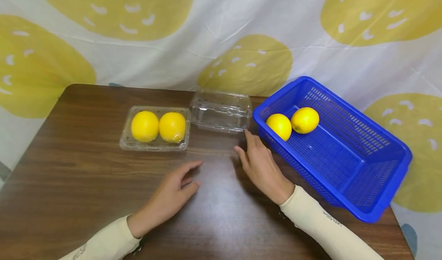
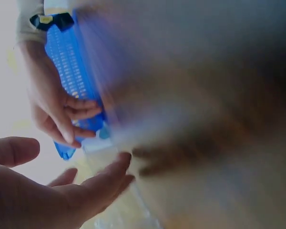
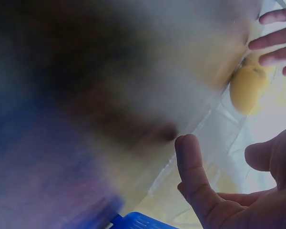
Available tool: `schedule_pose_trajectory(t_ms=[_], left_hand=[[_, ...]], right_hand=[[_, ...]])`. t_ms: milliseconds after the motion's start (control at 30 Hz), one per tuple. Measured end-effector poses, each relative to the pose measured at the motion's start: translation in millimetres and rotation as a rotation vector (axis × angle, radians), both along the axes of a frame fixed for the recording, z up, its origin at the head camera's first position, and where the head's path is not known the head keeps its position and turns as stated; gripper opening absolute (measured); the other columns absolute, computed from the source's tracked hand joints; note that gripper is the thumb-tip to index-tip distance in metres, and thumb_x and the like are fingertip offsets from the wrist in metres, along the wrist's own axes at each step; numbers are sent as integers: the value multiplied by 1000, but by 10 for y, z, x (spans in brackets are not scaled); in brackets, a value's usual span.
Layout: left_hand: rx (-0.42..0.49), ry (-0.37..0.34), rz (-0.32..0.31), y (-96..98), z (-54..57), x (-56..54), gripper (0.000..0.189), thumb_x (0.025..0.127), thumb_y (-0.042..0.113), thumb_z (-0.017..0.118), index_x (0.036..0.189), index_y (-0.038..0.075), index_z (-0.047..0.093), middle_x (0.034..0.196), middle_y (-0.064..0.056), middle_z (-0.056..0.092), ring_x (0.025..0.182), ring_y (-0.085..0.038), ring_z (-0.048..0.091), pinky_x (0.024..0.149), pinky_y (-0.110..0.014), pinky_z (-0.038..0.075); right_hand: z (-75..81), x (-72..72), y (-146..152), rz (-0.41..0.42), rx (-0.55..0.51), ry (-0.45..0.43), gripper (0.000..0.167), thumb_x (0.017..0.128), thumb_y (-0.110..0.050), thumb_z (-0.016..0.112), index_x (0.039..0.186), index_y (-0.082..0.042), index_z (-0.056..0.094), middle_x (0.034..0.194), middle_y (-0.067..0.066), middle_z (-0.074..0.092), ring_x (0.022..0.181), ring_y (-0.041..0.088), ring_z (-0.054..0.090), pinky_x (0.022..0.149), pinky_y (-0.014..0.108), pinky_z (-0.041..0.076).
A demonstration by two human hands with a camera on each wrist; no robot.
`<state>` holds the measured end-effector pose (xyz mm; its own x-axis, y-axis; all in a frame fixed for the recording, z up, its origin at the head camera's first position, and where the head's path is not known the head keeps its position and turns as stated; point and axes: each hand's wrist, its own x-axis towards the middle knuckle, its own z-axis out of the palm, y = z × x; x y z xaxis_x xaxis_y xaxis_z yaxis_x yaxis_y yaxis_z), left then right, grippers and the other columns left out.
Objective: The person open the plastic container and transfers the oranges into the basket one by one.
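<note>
Two yellow citrus fruits [image 1: 145,126] sit side by side in a clear plastic box [image 1: 125,139] at the table's left. Right beside it is a second clear plastic container [image 1: 221,120] with no fruit in it; whether the two are joined I cannot tell. My left hand [image 1: 168,196] hovers over the table below the boxes, fingers relaxed, holding nothing. My right hand [image 1: 261,168] reaches forward with loose fingers. Its index fingertip is at the second container's near right corner; contact is unclear. In the right wrist view, that hand's thumb and index finger [image 3: 193,164] stand apart.
A blue plastic basket [image 1: 348,202] stands at an angle on the right, just past my right hand. Two more yellow citrus fruits [image 1: 305,120] lie at its left end. Behind the brown wooden table [image 1: 86,183] hangs a white cloth [image 1: 228,18] with yellow fruit prints.
</note>
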<state>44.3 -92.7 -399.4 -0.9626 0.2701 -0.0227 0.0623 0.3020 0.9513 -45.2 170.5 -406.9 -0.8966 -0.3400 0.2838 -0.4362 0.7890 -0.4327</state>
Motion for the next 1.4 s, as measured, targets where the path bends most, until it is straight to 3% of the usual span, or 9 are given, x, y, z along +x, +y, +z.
schedule_pose_trajectory(t_ms=[133, 267, 367, 467, 567, 733, 967, 1200, 1400], left_hand=[[-94, 131, 25, -21, -2, -20, 42, 102, -4, 71, 143, -3, 67, 145, -21, 68, 133, -38, 67, 104, -44, 63], [-229, 337, 65, -74, 1, -49, 37, 98, -5, 75, 135, 1, 73, 132, -13, 75, 111, -30, 74, 91, -41, 67], [-305, 540, 100, -160, 32, -108, 36, 95, -8, 78, 129, 0, 74, 127, -12, 76, 111, -28, 71, 95, -41, 64], [-364, 746, 133, -276, 108, -209, 39, 90, -10, 79, 128, -3, 74, 128, -16, 75, 120, -35, 65, 107, -46, 57], [-429, 853, 157, -412, 188, -336, 45, 87, -9, 81, 131, -6, 71, 133, -24, 71, 130, -47, 58, 115, -55, 50], [-594, 792, 165, -664, 192, -527, 69, 86, 7, 93, 143, -10, 58, 145, -34, 57, 144, -59, 42, 122, -70, 39], [-758, 681, 183, -953, 50, -702, 92, 82, 35, 100, 147, -9, 51, 155, -39, 44, 152, -63, 31, 124, -82, 27], [-813, 577, 156, -1048, 33, -746, 101, 83, 48, 96, 155, -4, 49, 166, -35, 36, 156, -59, 28, 117, -90, 26], [-822, 597, 123, -1075, 3, -730, 101, 84, 46, 96, 156, -7, 49, 165, -38, 35, 155, -63, 27, 121, -85, 28]], right_hand=[[-8, 39, 34, 16, 4, -22, 58, 110, -19, 70, 151, 17, 51, 131, 35, 66, 108, 47, 73, 93, 59, 65], [-27, 64, 62, 29, -7, -25, 55, 110, -19, 71, 149, 16, 54, 124, 32, 68, 92, 37, 70, 84, 56, 66], [-42, 82, 76, 41, -19, -24, 53, 110, -19, 71, 147, 16, 56, 118, 29, 68, 84, 31, 66, 77, 51, 65], [-54, 95, 88, 53, -26, -21, 51, 109, -18, 71, 145, 15, 57, 116, 28, 68, 82, 28, 65, 74, 47, 65], [-58, 106, 95, 61, -31, -20, 51, 109, -17, 72, 144, 15, 58, 114, 28, 68, 80, 27, 65, 72, 45, 64], [-53, 122, 96, 64, -31, -32, 51, 108, -17, 73, 144, 15, 58, 109, 25, 68, 78, 25, 63, 68, 41, 62], [-31, 137, 84, 77, -42, -57, 50, 109, -18, 71, 146, 14, 57, 112, 24, 68, 77, 20, 63, 64, 33, 60], [-20, 160, 95, 72, -42, -75, 51, 110, -20, 70, 147, 13, 57, 115, 24, 67, 79, 19, 63, 64, 32, 60], [-25, 170, 118, 81, -48, -66, 52, 110, -19, 71, 147, 14, 57, 116, 24, 68, 79, 22, 66, 63, 32, 60]])
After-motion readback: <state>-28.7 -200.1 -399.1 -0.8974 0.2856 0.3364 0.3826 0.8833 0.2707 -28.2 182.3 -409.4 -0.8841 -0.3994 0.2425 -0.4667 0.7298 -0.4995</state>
